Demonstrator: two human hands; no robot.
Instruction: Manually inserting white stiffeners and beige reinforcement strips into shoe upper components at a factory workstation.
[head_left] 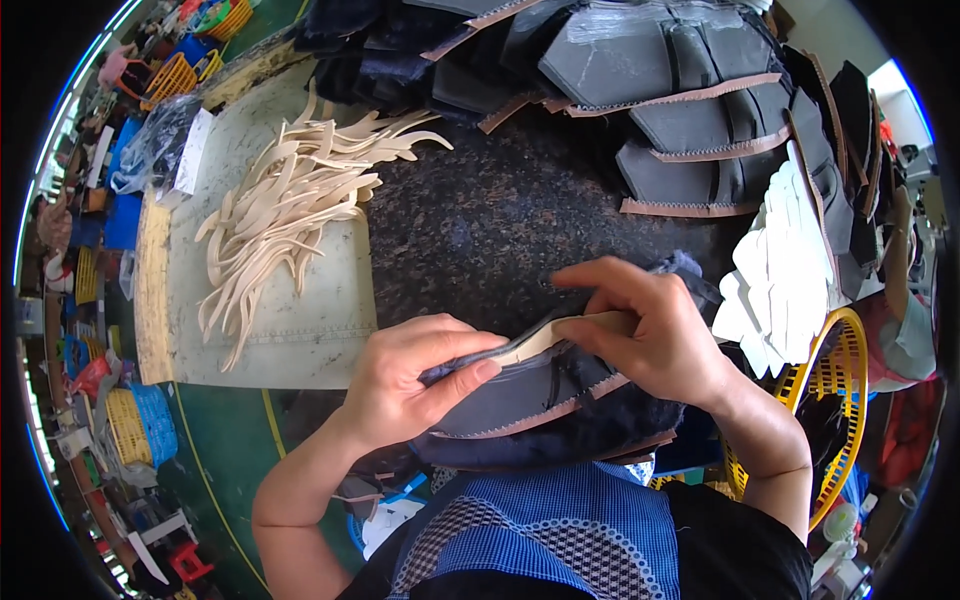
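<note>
Close to my body, my left hand (pixel 395 375) pinches the upper edge of a dark grey, fur-backed piece (pixel 515 395) between thumb and fingers. It looks like a shoe or boot upper with a zigzag-stitched brown lower edge. Along its upper edge lies a curved beige strip (pixel 537 343). My right hand (pixel 660 325) grips the strip's right end, thumb pressed on it, with the index finger raised and bent. Beneath are more dark furry pieces (pixel 540 445) near my blue apron. To the left lies a loose pile of similar beige strips (pixel 290 190).
Overlapping grey furry pieces (pixel 660 60) fill the table's far side. At right lie layered white scalloped pieces (pixel 775 270) beside a yellow plastic basket (pixel 850 400). A pale board (pixel 300 345) lies left on the dark speckled tabletop (pixel 470 210). A person's arm (pixel 897 245) shows far right.
</note>
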